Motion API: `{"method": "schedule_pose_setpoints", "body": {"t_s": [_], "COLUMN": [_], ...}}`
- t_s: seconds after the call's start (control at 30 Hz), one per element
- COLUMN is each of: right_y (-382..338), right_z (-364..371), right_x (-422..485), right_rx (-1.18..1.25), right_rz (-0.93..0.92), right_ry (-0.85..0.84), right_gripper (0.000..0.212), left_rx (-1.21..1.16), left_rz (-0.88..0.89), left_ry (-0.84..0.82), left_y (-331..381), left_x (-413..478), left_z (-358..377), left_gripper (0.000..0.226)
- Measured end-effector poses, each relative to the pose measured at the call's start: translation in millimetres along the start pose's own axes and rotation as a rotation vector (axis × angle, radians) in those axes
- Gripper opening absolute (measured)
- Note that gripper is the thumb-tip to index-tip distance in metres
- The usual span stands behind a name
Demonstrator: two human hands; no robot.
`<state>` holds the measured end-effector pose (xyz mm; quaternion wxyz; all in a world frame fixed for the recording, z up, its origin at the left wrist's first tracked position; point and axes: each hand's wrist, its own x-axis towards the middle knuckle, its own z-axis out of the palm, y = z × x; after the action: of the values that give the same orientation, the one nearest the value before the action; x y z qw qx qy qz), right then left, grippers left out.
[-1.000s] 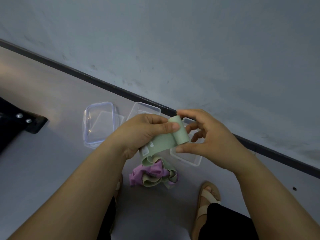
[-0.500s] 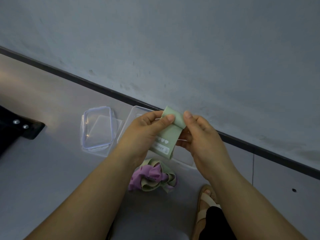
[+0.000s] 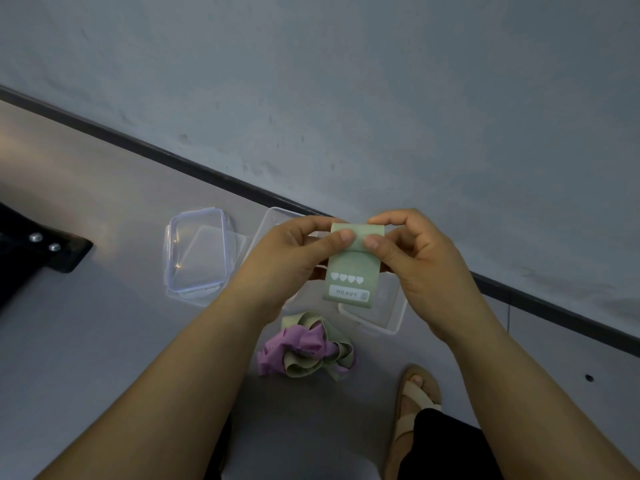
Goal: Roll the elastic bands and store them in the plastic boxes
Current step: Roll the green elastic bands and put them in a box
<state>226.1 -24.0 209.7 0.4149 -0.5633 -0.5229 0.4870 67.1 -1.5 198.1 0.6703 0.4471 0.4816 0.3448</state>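
A pale green elastic band [image 3: 351, 271] printed with hearts and "HEAVY" hangs flat between my hands, its top end rolled over. My left hand [image 3: 294, 258] pinches the roll's left side with thumb and fingers, and my right hand [image 3: 412, 261] pinches its right side. Below them on the floor lies a loose heap of purple and green bands [image 3: 306, 351]. Two clear plastic boxes sit under my hands: one [image 3: 266, 230] mostly hidden by my left hand, one [image 3: 388, 317] under my right.
A clear lid with a bluish rim [image 3: 197, 251] rests on the grey floor left of the boxes. A dark skirting strip [image 3: 207, 174] runs along the wall. My sandalled foot [image 3: 414, 400] is at the lower right. A black object [image 3: 38, 251] lies at the left edge.
The green band has been turned so its printed face hangs squarely towards me. Both hands have shifted to pinch the rolled top edge from either side.
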Motion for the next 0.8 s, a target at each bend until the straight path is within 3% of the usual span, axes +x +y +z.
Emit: {"method": "schedule_pose_setpoints", "body": {"t_s": [0.1,0.2,0.33,0.53,0.8], "right_y": [1.0,3.0,0.8,4.2,7.0], "right_z": [1.7,4.5,7.0,4.5,0.3], "right_x": [0.4,0.9,-0.3,1.9,3.5], "right_rx": [0.022,0.076,0.14,0.114,0.05], "right_rz": [0.013,0.096,0.169,0.153,0.078], "right_ry": [-0.002,0.022,0.042,0.045,-0.016], "right_gripper": [0.014,0.011,0.03,0.009,0.014], "left_rx": [-0.04,-0.084,-0.068,-0.074,-0.065], "left_rz": [0.013,0.031,0.058,0.07,-0.021], "left_ry": [0.01,0.021,0.006,-0.035,-0.052], "left_y": [0.2,0.4,0.7,1.4,0.8], "left_x": [-0.4,-0.2,-0.6,-1.3,-1.2], "left_z": [-0.5,-1.6,-2.2,0.2,-0.5], "left_gripper": [0.03,0.017,0.018,0.022,0.02]}}
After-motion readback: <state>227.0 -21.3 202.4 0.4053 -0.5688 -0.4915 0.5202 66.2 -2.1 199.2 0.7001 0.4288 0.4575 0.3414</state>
